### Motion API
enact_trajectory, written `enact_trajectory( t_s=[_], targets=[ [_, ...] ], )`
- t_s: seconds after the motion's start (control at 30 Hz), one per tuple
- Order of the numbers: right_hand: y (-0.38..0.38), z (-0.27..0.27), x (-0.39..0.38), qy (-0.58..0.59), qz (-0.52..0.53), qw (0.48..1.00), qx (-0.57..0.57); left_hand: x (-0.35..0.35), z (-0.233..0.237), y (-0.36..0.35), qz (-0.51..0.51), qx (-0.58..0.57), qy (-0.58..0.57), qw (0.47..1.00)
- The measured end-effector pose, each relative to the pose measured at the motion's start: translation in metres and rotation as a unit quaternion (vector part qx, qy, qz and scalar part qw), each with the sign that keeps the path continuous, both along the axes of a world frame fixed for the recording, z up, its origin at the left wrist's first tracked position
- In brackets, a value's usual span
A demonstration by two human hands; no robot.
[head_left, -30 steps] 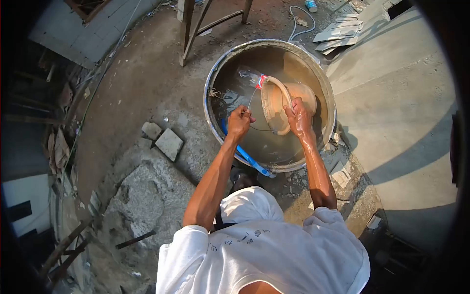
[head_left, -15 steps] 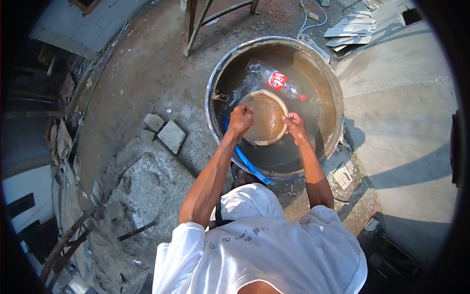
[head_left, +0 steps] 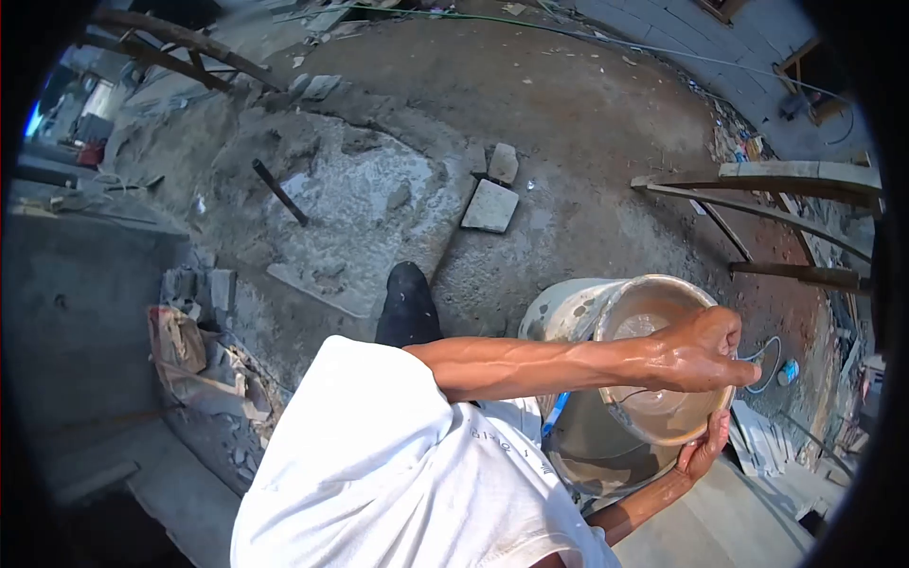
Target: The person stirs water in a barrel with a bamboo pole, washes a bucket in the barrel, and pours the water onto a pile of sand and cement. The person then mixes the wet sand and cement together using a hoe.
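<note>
A pale, dirty bucket [head_left: 632, 327] is tilted above the large water drum [head_left: 559, 308], its open mouth towards me, with some murky water inside. My right hand [head_left: 703, 447] grips the bucket's lower right rim, fingers pressed to its edge. My left hand [head_left: 696, 350] lies across the bucket's mouth with its fingers curled and thumb stretched towards the far rim; what it holds, if anything, is hidden. Below the bucket, brownish water [head_left: 601, 435] shows in the drum. A blue strip [head_left: 556, 414] hangs at the drum's near side.
Wooden trestle legs [head_left: 795, 185] stand beyond the drum at right. Two broken tile pieces [head_left: 490, 206] lie on rough ground beside a cement patch [head_left: 369, 180]. A dark rod [head_left: 279, 192] rests there. My boot [head_left: 407, 303] is left of the drum; stacked sheets [head_left: 762, 440] lie beyond.
The bucket has come up out of the drum's water and now tilts above it. My left hand has moved across its mouth. The view has swung left; the red-labelled bottle is out of sight.
</note>
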State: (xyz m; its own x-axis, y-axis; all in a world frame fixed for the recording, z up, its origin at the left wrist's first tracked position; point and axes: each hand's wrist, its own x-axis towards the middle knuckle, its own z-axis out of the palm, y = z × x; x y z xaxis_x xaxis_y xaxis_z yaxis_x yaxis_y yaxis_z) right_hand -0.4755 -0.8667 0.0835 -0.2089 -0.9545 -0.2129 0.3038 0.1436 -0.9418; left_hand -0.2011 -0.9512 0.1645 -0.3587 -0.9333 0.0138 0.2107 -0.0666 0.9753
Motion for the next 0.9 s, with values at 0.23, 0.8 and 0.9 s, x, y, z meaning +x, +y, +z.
enact_trajectory(
  t_s=[0.23,0.8,0.9],
  targets=[
    [-0.151,0.019,0.122,0.016,0.326,0.945,-0.022,0.150,0.006,-0.003,0.192,-0.007,0.094,0.977],
    [-0.235,-0.105,0.766,0.203,0.527,0.817,-0.120,0.598,-0.190,-0.041,0.732,-0.001,0.183,0.656],
    [-0.227,-0.059,0.820,0.244,0.541,0.775,-0.218,0.638,-0.171,-0.034,0.754,-0.029,0.214,0.621]
  ],
)
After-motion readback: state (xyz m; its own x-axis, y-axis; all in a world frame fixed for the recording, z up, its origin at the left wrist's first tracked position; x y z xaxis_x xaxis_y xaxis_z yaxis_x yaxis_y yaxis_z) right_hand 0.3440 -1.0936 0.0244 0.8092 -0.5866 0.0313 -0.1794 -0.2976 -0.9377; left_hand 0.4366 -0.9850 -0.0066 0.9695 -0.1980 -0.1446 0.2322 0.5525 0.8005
